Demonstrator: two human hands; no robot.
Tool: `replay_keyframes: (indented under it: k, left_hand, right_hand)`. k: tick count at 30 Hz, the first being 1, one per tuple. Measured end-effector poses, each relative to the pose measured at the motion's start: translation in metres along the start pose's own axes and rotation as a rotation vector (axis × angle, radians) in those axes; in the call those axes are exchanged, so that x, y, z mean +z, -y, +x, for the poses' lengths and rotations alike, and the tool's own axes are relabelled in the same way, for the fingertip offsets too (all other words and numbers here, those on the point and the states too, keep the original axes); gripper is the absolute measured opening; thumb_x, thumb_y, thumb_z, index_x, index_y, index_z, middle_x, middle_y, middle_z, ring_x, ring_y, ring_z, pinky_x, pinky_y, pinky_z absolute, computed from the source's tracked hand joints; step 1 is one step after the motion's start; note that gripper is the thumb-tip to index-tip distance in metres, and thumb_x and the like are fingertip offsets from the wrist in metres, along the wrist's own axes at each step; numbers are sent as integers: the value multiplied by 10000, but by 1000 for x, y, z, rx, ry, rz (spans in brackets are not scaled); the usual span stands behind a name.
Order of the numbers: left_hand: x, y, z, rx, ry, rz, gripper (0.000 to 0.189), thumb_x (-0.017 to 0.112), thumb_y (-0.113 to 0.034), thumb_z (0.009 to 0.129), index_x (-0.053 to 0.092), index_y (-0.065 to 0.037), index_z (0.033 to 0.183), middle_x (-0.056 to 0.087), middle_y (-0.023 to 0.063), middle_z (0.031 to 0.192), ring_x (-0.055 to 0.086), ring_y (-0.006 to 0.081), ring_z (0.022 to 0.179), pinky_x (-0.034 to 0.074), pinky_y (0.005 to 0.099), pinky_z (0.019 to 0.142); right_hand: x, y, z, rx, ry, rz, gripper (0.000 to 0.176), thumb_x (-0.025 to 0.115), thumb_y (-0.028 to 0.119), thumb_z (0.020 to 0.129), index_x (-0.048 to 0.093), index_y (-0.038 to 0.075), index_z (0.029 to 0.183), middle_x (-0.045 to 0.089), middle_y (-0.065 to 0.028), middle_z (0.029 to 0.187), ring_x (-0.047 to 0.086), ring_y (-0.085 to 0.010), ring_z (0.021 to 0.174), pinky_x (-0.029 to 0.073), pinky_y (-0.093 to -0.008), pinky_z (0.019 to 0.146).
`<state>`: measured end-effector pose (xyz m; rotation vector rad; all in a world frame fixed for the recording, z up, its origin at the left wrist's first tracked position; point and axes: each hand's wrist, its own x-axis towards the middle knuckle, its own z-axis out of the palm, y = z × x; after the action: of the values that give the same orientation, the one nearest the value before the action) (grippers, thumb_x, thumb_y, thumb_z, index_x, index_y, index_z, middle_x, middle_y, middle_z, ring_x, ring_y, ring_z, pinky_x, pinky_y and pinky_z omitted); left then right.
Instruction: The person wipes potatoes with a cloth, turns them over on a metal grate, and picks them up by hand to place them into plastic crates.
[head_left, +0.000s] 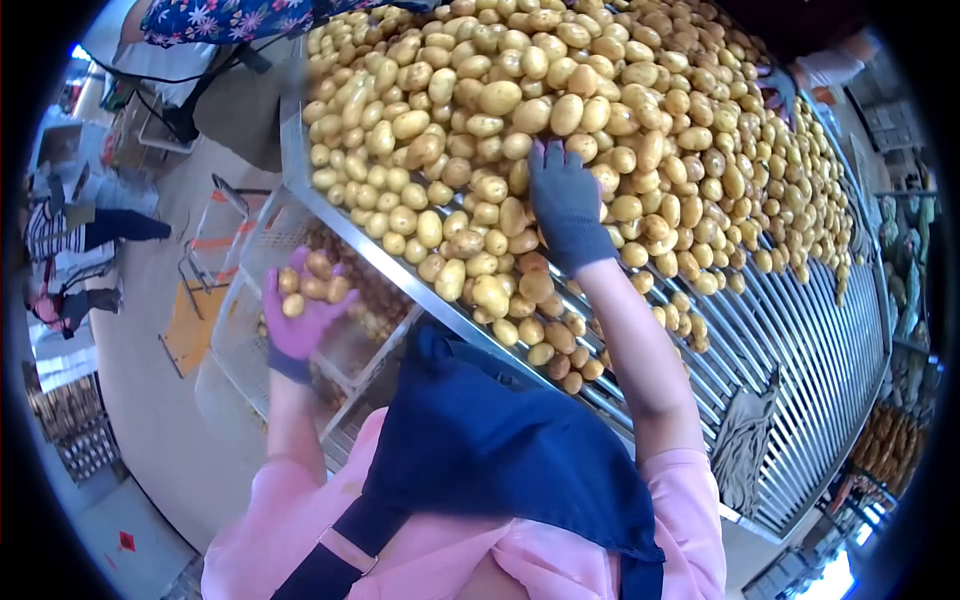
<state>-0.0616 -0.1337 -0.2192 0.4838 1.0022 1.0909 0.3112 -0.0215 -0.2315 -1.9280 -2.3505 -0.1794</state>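
My left hand (303, 318), in a pink glove with a grey cuff, is palm up above a plastic crate (352, 385). Several small potatoes (318, 285) rest in its cupped palm and fingers. Brownish pieces, partly blurred, lie in the crate beneath. In a grey glove, my right hand (570, 205) lies back up on the big heap of yellow potatoes (500, 97), its fingers stretched forward and touching some of them. Whether anything is under its palm is hidden. The heap sits on a metal slatted table (790, 340).
A grey cloth (745, 440) lies on the slats at the right. Another person's gloved hand (778, 92) touches the heap's far right side. A floral sleeve (225, 20) shows at top left. An orange folding frame (197, 320) and more people stand on the floor at left.
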Motion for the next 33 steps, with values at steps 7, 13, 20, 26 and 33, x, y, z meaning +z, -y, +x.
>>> replay_keyframes:
  k: [7,13,20,26,33]
  left_hand:
    - [51,19,39,501,-218,1223,287,522,-200,921,576,-28,1144,596,121,1113,554,220,1047,423,338,914]
    - [114,62,114,809,5,1981,378,574,-269,852,538,-144,1207,567,55,1112,481,219,1105,287,465,1033]
    - [124,67,144,598,21,1890,396,666,-287,786,545,-138,1131,605,42,971,562,243,952,280,457,1027]
    - [61,26,80,776,-281,1154,367,609,-41,752,574,-70,1117,426,112,1167,484,241,1076,473,322,833]
    - [-73,-38,-9,276,-1051,2431,307,624,-171,749,594,-101,1047,558,109,1068,513,273,1064,420,365,868]
  right_hand:
    - [1,-7,17,95,79,57,154,521,131,838,540,105,989,583,-112,873,615,-271,824,518,-394,631]
    - [-60,-37,-45,494,451,1456,344,591,242,844,530,90,1146,578,-9,884,589,-160,802,497,-284,676]
    - [-10,-76,-162,114,13,775,336,557,283,912,552,63,1165,574,14,851,546,-83,759,445,-203,643]
    - [-52,-30,-150,846,186,1529,221,627,214,876,612,13,969,580,28,817,502,-43,714,412,-203,641]
    - [-48,-21,-102,323,145,666,315,621,261,840,619,94,1107,620,-119,1014,628,-278,786,506,-349,690]
